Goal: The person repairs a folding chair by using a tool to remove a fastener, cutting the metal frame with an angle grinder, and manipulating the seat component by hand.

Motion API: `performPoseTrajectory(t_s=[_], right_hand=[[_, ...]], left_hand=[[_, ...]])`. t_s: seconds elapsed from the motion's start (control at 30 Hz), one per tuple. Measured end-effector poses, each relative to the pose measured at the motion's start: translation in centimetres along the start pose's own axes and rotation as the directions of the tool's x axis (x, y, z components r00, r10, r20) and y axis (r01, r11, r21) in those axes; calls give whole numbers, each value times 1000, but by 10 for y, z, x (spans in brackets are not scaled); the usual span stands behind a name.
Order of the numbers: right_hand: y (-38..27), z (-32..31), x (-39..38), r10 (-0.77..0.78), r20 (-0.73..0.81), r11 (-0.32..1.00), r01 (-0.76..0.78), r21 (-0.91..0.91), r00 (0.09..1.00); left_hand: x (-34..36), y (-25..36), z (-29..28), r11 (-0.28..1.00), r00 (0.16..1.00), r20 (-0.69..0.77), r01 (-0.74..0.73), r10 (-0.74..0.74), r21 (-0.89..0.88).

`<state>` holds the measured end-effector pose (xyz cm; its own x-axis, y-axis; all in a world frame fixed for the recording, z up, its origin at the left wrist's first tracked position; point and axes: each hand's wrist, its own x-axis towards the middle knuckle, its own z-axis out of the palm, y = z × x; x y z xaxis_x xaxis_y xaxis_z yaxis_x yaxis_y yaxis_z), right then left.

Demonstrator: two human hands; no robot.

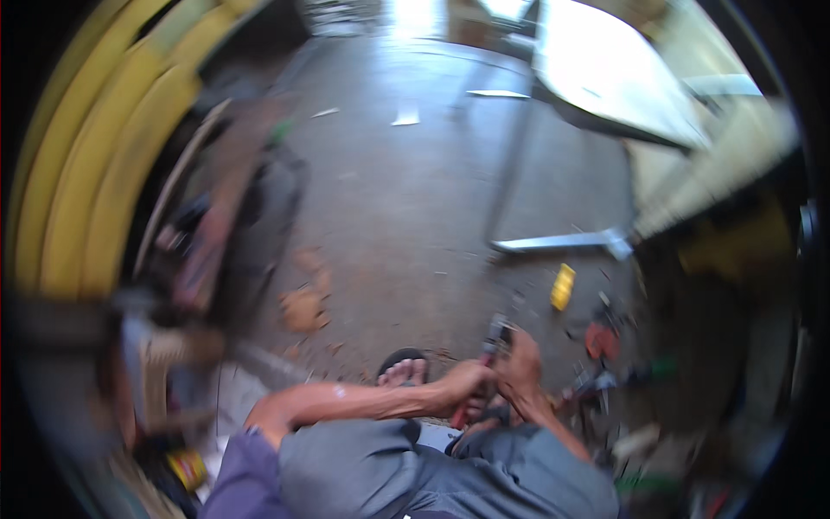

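Note:
The picture is blurred by motion. My left hand (465, 381) and my right hand (521, 365) meet low in the view, just above my knees in grey trousers. Both close around a small grey metal part (498, 333) and a red-handled tool (462, 413) that pokes out below the left hand. Which hand holds which piece is hard to tell. My foot in a dark sandal (404, 370) rests on the floor just left of the hands.
A yellow block (563, 286), a red item (600, 340) and several small tools lie on the concrete floor (406, 208) to the right. A metal table leg and foot bar (562, 243) stand ahead. Yellow curved panels (95, 173) and clutter fill the left side.

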<state>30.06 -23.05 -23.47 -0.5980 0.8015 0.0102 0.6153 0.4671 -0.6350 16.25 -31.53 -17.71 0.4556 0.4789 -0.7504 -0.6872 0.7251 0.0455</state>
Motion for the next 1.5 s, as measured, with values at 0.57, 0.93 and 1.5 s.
performPoseTrajectory(t_s=[0.57, 0.93, 1.5], right_hand=[[36, -8, -35, 377, 1, 925, -377, -57, 926], [94, -17, -94, 819, 299, 483, -870, 99, 489], [188, -40, -107, 509, -449, 817, -576, -17, 734]], left_hand=[[-28, 3, -28, 996, 991, 134, 10, -22, 88], [17, 2, -63, 864, 948, -307, 84, 85, 497], [47, 1, -49, 938, 940, -336, 62, 60, 341]])
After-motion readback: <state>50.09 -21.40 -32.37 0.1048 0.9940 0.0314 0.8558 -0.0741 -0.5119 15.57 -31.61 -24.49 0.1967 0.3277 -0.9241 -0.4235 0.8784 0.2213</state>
